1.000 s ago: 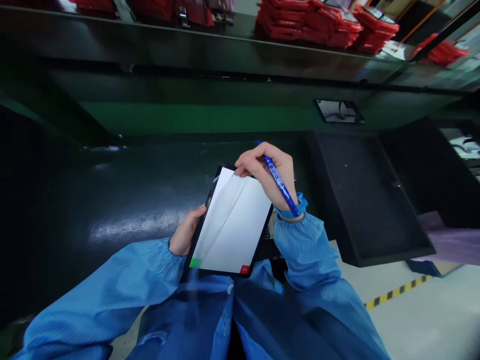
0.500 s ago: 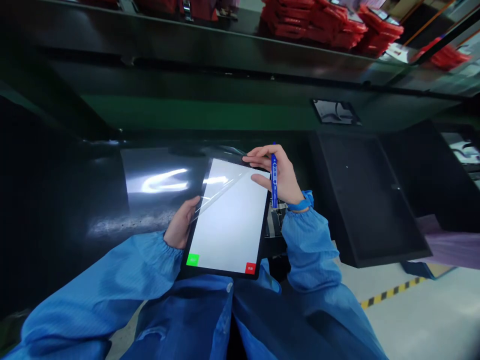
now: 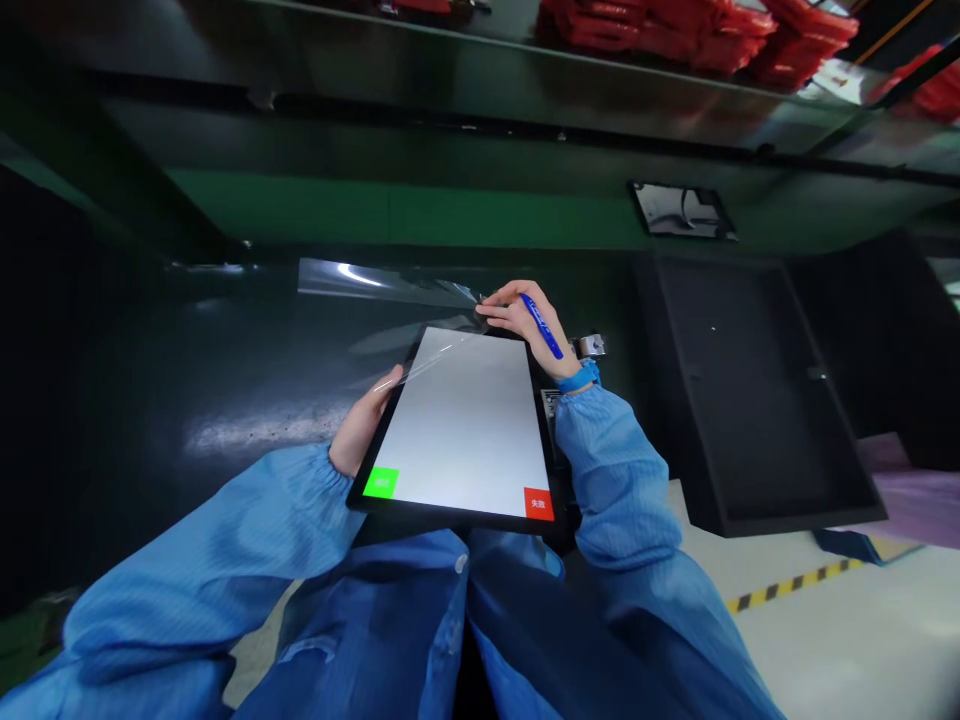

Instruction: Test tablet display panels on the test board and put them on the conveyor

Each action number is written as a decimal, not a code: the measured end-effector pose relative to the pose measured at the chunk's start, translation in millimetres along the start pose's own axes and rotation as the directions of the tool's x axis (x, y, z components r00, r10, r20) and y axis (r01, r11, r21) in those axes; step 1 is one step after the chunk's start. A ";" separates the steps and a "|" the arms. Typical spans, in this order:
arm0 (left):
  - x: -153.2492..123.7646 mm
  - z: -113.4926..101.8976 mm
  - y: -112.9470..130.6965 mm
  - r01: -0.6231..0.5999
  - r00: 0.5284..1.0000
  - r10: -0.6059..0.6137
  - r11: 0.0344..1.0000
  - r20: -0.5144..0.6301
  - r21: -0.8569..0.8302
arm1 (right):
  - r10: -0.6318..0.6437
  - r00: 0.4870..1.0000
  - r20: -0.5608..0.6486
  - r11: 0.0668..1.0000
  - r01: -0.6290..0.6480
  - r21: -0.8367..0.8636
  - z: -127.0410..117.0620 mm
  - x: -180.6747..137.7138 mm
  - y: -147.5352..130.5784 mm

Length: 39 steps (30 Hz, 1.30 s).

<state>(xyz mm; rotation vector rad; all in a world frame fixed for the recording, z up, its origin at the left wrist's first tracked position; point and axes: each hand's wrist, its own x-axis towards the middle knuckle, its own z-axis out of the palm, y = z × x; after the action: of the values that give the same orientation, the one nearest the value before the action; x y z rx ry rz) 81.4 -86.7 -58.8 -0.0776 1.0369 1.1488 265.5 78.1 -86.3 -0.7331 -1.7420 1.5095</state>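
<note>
A black-framed tablet (image 3: pixel 390 480) is held just above the person's lap, its left edge gripped by the left hand (image 3: pixel 364 425), fingers curled around it. A clear film (image 3: pixel 427 360) lifts away across the screen's upper part. The right hand (image 3: pixel 517 315) pinches it at the tablet's top edge, with a blue marker pen (image 3: pixel 541 327) tucked between the fingers. Stacks of red packages (image 3: pixel 660 30) fill a shelf beyond, and a black tray (image 3: pixel 825 510) stands to the right.

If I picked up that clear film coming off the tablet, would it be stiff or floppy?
Probably floppy: the clear film, pinched by the right hand, curves away from the tablet instead of standing rigid. It looks very thin, so likely light. Its glossy surface might feel slippery.
</note>
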 end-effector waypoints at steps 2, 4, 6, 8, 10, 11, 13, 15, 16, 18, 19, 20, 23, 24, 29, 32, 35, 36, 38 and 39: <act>1.6 -1.7 -0.7 -0.038 0.999 0.039 0.999 -0.026 0.019 | 0.009 1.000 0.006 1.000 -0.009 0.014 -1.0 0.1 0.5; 1.7 -1.4 -0.3 -0.012 0.999 0.013 0.999 -0.031 0.033 | 0.028 1.000 0.009 0.999 -0.028 0.018 -2.2 0.4 1.6; 0.9 -0.2 0.6 0.051 0.999 -0.050 0.998 -0.016 0.043 | 0.044 0.999 0.004 0.999 -0.044 0.017 -3.0 0.5 2.8; 0.3 0.7 1.3 0.085 0.996 -0.085 0.995 0.004 0.050 | 0.048 0.999 0.002 0.999 -0.048 0.018 -3.2 0.3 3.5; 0.4 0.3 1.3 0.080 0.997 -0.081 0.996 0.014 0.050 | 0.047 0.999 0.014 0.999 -0.048 0.019 -2.9 -0.2 2.9; 0.8 -0.3 1.1 0.065 0.998 -0.066 0.997 0.009 0.043 | 0.042 0.999 0.012 0.999 -0.042 0.023 -2.7 -0.5 2.2; 2.0 -1.6 0.0 0.044 0.999 -0.044 0.999 -0.003 0.027 | 0.019 1.000 -0.018 0.999 -0.018 0.038 -2.4 -0.7 -0.1; 3.6 -2.7 -1.6 0.050 0.999 -0.050 0.999 -0.004 0.021 | -0.021 0.995 -0.100 0.998 0.027 0.064 -3.0 -0.4 -2.6; 4.4 -3.0 -2.6 0.054 0.999 -0.054 0.998 0.000 0.022 | -0.044 0.987 -0.152 0.996 0.056 0.075 -3.7 -0.1 -3.7; 6.1 -3.6 -4.8 0.026 1.000 -0.026 0.999 0.004 0.032 | -0.086 0.966 -0.244 0.992 0.104 0.064 -6.0 0.4 -5.0; 6.9 -4.0 -5.8 0.006 1.000 -0.006 0.999 0.003 0.045 | -0.105 0.955 -0.277 0.991 0.123 0.046 -7.6 0.4 -5.3; 7.6 -4.5 -6.8 -0.013 1.000 0.013 0.998 0.004 0.060 | -0.126 0.947 -0.295 0.990 0.139 0.025 -9.7 0.3 -5.6; 9.0 -6.4 -8.6 -0.035 0.999 0.034 0.995 0.011 0.091 | -0.183 0.932 -0.313 0.983 0.184 -0.028 -18.9 -2.9 -8.6; 9.2 -7.0 -8.8 -0.044 0.999 0.043 0.995 0.008 0.094 | -0.197 0.926 -0.322 0.980 0.195 -0.039 -22.6 -5.3 -11.2; 7.5 -8.8 -8.5 -0.109 0.994 0.111 0.990 -0.016 0.092 | -0.378 0.813 -0.442 0.915 0.257 -0.311 -26.6 -31.2 -38.7; 5.6 -7.9 -8.1 -0.098 0.995 0.099 0.991 -0.006 0.091 | -0.383 0.827 -0.413 0.870 0.172 -0.462 -6.2 -55.0 -59.9; 4.7 -7.4 -8.8 -0.099 0.995 0.102 0.991 -0.020 0.091 | -0.236 0.966 -0.104 0.821 0.141 -0.554 23.5 -73.3 -74.1; 4.7 -7.9 -9.4 -0.101 0.995 0.103 0.991 -0.016 0.089 | -0.207 0.977 0.059 0.760 0.199 -0.619 32.8 -76.5 -76.0; 5.1 -10.3 -10.9 -0.104 0.995 0.103 0.990 0.019 0.093 | -0.142 0.936 0.323 0.588 0.342 -0.733 48.0 -78.4 -75.1; 5.3 -12.0 -11.7 -0.106 0.994 0.102 0.989 0.041 0.104 | -0.110 0.915 0.389 0.505 0.388 -0.771 53.6 -78.2 -72.4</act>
<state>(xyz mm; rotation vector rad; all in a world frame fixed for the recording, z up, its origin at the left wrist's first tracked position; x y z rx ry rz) 83.0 -94.8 -74.3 0.0819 1.0784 1.1825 270.6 -26.8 -29.9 -0.6506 -2.7140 0.4840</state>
